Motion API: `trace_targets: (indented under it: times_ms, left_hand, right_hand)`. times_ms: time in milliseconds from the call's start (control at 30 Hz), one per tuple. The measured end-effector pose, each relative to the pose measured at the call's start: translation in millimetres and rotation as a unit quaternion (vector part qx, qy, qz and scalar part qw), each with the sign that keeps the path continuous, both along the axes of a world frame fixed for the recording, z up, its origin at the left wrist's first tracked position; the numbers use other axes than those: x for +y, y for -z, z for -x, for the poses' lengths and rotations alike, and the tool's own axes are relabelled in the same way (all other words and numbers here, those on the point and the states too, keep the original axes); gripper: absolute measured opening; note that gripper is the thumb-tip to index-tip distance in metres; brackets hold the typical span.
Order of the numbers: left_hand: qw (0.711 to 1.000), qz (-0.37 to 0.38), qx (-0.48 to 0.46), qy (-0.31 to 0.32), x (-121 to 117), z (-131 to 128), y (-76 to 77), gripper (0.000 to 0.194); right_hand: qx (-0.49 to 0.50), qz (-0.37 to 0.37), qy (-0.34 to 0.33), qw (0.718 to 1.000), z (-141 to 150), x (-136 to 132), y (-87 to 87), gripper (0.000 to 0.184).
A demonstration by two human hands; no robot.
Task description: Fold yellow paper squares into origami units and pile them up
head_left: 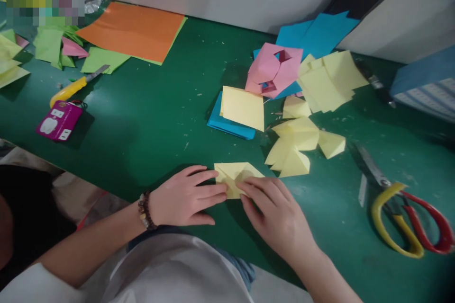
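From my remote seat on the head camera: the person's left hand (186, 196) lies nearly flat, fingers together and reaching right, a beaded bracelet (145, 210) on the wrist. The right hand (272, 215) comes in from the lower right, arched, with its fingertips (245, 188) meeting the left fingers on a small piece of folded yellow paper (232, 180). Both hands hold that paper between them, close together, just off the near edge of the green work table (142, 118).

The paper is pale, creased and pointed at its right end, with flaps overlapping; the hands hide much of it. Just to its right sits a heap of folded yellow paper units (291, 147), nearly touching the right hand's fingers. Open green surface runs left of the hands and right toward scissors with yellow and red handles (401, 208).

Farther out, a square yellow paper stack (242, 108) lies on blue paper (227, 128), beside a pink folded paper form (273, 70). At far left are a yellow utility knife (73, 86), a magenta package (59, 120) and an orange paper sheet (131, 31), with paper scraps scattered across the table.
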State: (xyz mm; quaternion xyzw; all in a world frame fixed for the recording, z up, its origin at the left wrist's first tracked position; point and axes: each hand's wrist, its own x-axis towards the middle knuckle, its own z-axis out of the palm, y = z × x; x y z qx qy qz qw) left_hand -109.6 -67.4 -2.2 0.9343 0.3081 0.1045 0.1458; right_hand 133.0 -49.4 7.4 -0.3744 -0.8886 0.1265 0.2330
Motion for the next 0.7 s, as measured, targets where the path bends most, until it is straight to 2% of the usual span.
trace_targets:
  times_ms: [67, 133, 200, 267, 333, 400, 533, 700]
  left_hand:
    - [1.0, -0.003, -0.001, 0.003, 0, 0, 0.5, 0.048]
    - [1.0, -0.004, 0.0, 0.002, 0, 0, 1.1, 0.048]
    - [1.0, -0.004, 0.001, -0.002, -1, 0, 1.5, 0.049]
    - [1.0, -0.003, 0.0, -0.004, -1, 0, 1.7, 0.049]
    - [1.0, -0.002, -0.002, -0.004, -1, 0, 1.7, 0.05]
    - [1.0, 0.002, -0.003, -0.003, -1, 0, 1.5, 0.05]
    - [1.0, 0.01, -0.005, -0.003, -1, 0, 0.7, 0.049]
    - [1.0, 0.014, -0.017, -0.006, -1, 1, 0.8, 0.045]
  right_hand:
    - [0.022, 0.031, 0.031, 0.999, 0, -11, -11.8, 0.022]
    - [0.053, 0.137, 0.052, 0.988, 1, -29, -20.5, 0.021]
    - [0.108, 0.248, 0.045, 0.962, 6, -48, -22.0, 0.022]
    - [0.126, 0.306, 0.045, 0.943, 11, -65, -16.8, 0.03]
    - [0.114, 0.329, 0.071, 0.935, 16, -75, -9.0, 0.041]
    - [0.108, 0.335, 0.093, 0.931, 18, -79, -2.8, 0.043]
    - [0.113, 0.329, 0.142, 0.927, 16, -77, -2.1, 0.028]
    - [0.125, 0.316, 0.274, 0.9, 0, -75, -10.0, 0.017]
